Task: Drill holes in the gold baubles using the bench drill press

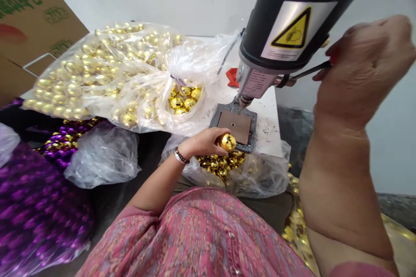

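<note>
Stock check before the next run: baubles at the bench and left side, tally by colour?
Gold: 2 (gold bauble bag on the bench, gold bauble bag at the bench front)
Purple: 1 (purple bauble bag)
Purple and gold: 1 (purple-and-gold bauble heap)
Total: 4

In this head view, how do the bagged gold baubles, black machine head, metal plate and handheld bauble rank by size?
Largest first: clear bag of gold baubles, black machine head, metal plate, gold bauble in the left hand. The machine is nearer the camera, so its place is unsure.
</note>
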Motion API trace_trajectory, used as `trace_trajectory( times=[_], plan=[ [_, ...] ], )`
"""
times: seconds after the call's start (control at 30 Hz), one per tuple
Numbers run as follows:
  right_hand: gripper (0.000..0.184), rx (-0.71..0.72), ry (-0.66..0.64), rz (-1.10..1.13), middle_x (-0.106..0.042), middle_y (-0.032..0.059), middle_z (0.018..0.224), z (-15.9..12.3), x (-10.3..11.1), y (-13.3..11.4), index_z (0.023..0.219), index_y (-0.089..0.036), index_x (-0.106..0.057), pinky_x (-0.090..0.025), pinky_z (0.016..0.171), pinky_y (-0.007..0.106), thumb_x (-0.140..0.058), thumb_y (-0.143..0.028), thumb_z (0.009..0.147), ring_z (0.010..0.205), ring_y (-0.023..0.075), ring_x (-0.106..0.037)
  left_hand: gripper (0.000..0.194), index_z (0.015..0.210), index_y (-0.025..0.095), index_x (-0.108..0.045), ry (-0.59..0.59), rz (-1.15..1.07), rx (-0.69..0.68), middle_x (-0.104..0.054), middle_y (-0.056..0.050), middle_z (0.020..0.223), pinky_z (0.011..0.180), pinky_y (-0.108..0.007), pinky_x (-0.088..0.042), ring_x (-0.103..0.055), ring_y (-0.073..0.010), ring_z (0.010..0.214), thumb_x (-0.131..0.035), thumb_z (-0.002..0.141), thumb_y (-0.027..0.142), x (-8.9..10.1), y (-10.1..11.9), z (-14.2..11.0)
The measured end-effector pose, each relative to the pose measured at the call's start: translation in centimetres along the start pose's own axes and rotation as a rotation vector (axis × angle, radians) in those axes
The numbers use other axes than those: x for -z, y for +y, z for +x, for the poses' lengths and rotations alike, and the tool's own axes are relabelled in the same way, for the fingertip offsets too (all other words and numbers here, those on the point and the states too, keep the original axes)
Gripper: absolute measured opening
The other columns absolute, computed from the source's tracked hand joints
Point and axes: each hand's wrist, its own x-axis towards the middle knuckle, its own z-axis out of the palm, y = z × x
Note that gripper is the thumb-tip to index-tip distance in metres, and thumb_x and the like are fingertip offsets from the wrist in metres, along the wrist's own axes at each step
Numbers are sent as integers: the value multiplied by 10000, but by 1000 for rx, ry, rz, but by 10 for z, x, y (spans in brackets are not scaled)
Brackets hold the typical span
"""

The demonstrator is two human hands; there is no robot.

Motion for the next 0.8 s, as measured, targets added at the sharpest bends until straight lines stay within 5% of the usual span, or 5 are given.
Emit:
trace_trajectory(
  times=[0.13, 0.23, 0.33, 0.6, 0.8],
  plan=[
    [308, 37, 47, 1, -508, -36, 725, -5, -7, -2, 827, -243, -435, -359, 738, 313, -344, -263, 1120, 598, 100, -400, 673, 1479, 185, -836, 40, 33, 87, -888, -86, 1141, 885, -341, -640, -793, -231, 920, -1023, 853, 348, 18, -13, -16],
    [244, 33, 73, 22, -471, -41, 713, -8, -11, -9, 820, -244, -402, -356, 728, 313, -435, -246, 1063, 589, 90, -378, 424, 1485, 175, -845, 369, 170, 228, -899, -134, 1269, 1012, -377, -664, -833, -263, 1055, -764, 1087, 297, 45, -21, -6],
    [244, 68, 64, 72, -483, -40, 719, -10, -11, -13, 840, -247, -414, -352, 713, 311, -431, -292, 1079, 579, 91, -387, 485, 1494, 156, -845, 595, 446, 405, -858, -194, 1466, 1221, -422, -605, -803, -326, 1367, -552, 1110, 109, 76, -29, 13],
    [346, 20, -9, 15, -481, -22, 800, -16, 0, -23, 882, -258, -434, -378, 746, 327, -398, -511, 1116, 654, 104, -425, 623, 1605, 245, -781, 277, 727, 571, -855, -182, 1487, 1230, -493, -594, -732, -426, 1501, -698, 990, 186, 100, -43, 37],
    [415, 4, -20, 1, -472, -10, 814, -17, -2, -26, 874, -263, -434, -387, 768, 340, -416, -622, 1082, 682, 113, -425, 564, 1445, 212, -801, 563, 418, 474, -853, -150, 1280, 1095, -440, -625, -792, -370, 1264, -802, 885, 274, 97, -48, 23]
  ],
)
